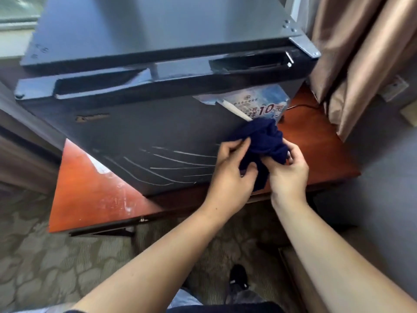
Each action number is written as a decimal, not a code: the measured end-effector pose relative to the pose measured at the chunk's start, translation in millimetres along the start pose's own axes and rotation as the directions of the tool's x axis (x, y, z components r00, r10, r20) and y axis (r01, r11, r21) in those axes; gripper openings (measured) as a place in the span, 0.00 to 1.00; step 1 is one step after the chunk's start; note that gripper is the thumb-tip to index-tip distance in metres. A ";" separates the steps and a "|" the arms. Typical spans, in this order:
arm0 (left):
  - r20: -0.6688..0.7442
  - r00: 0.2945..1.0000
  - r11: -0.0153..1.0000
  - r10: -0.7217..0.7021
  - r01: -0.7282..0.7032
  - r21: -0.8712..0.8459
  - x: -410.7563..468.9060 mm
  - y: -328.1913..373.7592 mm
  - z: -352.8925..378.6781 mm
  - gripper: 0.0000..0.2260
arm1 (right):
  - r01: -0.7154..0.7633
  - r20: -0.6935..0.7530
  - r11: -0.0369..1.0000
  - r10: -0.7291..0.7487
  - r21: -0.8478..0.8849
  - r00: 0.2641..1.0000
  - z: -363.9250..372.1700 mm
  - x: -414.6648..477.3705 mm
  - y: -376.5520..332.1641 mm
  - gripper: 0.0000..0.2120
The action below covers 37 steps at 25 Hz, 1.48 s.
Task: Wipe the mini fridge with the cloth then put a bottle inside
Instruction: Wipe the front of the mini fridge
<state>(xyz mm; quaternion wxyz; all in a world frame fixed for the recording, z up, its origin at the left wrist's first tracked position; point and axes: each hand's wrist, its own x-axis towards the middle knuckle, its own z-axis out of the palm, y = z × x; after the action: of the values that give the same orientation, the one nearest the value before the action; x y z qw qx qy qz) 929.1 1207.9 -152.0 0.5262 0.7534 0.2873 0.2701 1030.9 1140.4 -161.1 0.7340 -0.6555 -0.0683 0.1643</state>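
Note:
A dark grey mini fridge (140,123) stands on a low red-brown table (94,199), its door shut and marked with pale curved scratches low down. A crumpled navy blue cloth (265,143) is bunched in front of the door's lower right part. My left hand (232,168) pinches the cloth from the left. My right hand (287,170) grips it from the right. A torn blue sticker (259,102) with a "10" on it sits just above the cloth. No bottle is in view.
Beige curtains (361,64) hang close to the fridge's right side. A black cable (302,106) lies on the table behind the fridge's right corner. Patterned carpet (45,267) covers the floor below, and a dark shoe (238,277) shows near the bottom.

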 end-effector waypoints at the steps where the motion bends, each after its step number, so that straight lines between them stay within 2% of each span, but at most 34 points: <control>1: 0.039 0.999 1.000 -0.019 0.018 0.021 -1.0 -0.2 8.0 0.27 | -0.025 0.010 1.000 0.025 0.013 1.000 -7.0 6.3 3.2 0.23; 6: 0.063 0.993 0.994 -0.102 0.099 0.052 -10.3 -13.6 6.4 0.29 | -0.108 0.064 0.993 0.105 0.042 0.992 -8.2 7.9 15.5 0.22; 11: -0.034 0.982 0.982 -0.184 0.186 0.036 -30.5 -31.5 -44.3 0.26 | -0.184 0.101 0.983 0.184 -0.008 0.978 35.7 -25.7 36.3 0.20; 15: -0.232 0.951 0.975 -0.205 0.220 0.037 -55.7 -50.8 -104.7 0.22 | -0.249 0.186 0.968 0.241 0.017 0.953 87.3 -69.6 44.2 0.21; 19: -0.461 0.866 0.979 -0.195 0.202 -0.033 -71.6 -60.9 -165.9 0.18 | -0.300 0.260 0.954 0.289 0.006 0.921 153.0 -120.9 50.2 0.20; 22: -0.573 0.811 0.986 -0.120 0.164 0.025 -76.4 -58.3 -197.5 0.16 | -0.345 0.332 0.939 0.326 -0.003 0.885 185.5 -147.2 55.6 0.17; 24: -0.575 0.811 0.984 -0.109 0.170 0.053 -78.4 -57.8 -206.1 0.15 | -0.341 0.340 0.940 0.328 -0.022 0.882 191.2 -152.8 57.3 0.17; 27: -0.585 0.800 0.986 -0.133 0.169 0.007 -76.9 -50.3 -200.3 0.15 | -0.310 0.358 0.949 0.310 -0.058 0.881 182.7 -146.9 53.0 0.17; 31: -0.563 0.819 0.991 -0.114 0.131 -0.011 -63.5 -29.5 -172.7 0.16 | -0.284 0.367 0.958 0.254 0.030 0.895 149.6 -124.6 29.6 0.19; 34: -0.544 0.838 0.995 -0.054 0.089 0.039 -48.5 -18.8 -142.7 0.16 | -0.227 0.314 0.971 0.194 0.072 0.930 118.2 -102.5 18.7 0.19; 37: -0.462 0.873 0.988 -0.154 0.136 -0.072 -33.7 -19.9 -98.3 0.15 | -0.208 0.224 0.974 0.185 0.086 0.957 84.0 -75.5 25.3 0.20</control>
<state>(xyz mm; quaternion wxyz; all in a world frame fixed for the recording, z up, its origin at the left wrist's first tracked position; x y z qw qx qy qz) 833.1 1252.1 -144.9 0.4745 0.6327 0.4558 0.4083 929.8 1196.6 -166.3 0.7368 -0.5965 -0.0726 0.3098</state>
